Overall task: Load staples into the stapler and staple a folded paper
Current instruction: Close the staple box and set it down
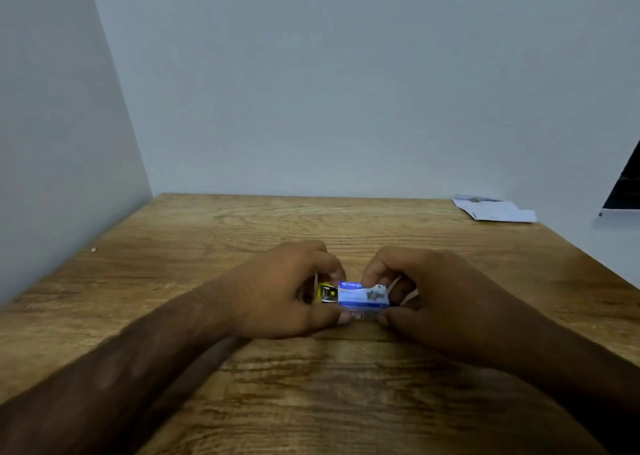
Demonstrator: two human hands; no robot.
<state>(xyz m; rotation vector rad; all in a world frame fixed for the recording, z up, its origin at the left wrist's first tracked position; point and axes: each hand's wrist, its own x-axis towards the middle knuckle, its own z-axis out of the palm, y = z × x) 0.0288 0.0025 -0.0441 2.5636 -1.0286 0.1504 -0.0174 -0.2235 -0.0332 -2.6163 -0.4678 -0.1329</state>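
My left hand (pixel 287 291) grips the yellow stapler (pixel 325 293) mid-table (pixel 346 402) while my right hand (pixel 426 298) pinches the blue staple box (pixel 363 296) against it; the folded paper (pixel 495 209) lies at the far right corner.

A small blue and white staple box (pixel 363 295) lies lengthwise at the middle of the bench (pixel 311 402), its printed top face up; the lettering is too blurred to read surely. Touching the box's left end sits the stapler (pixel 326 293), of which only a yellow body and a shiny metal part show. The folded paper (pixel 495 208), white and creased, lies flat well apart from the box, at the bench's far right corner.
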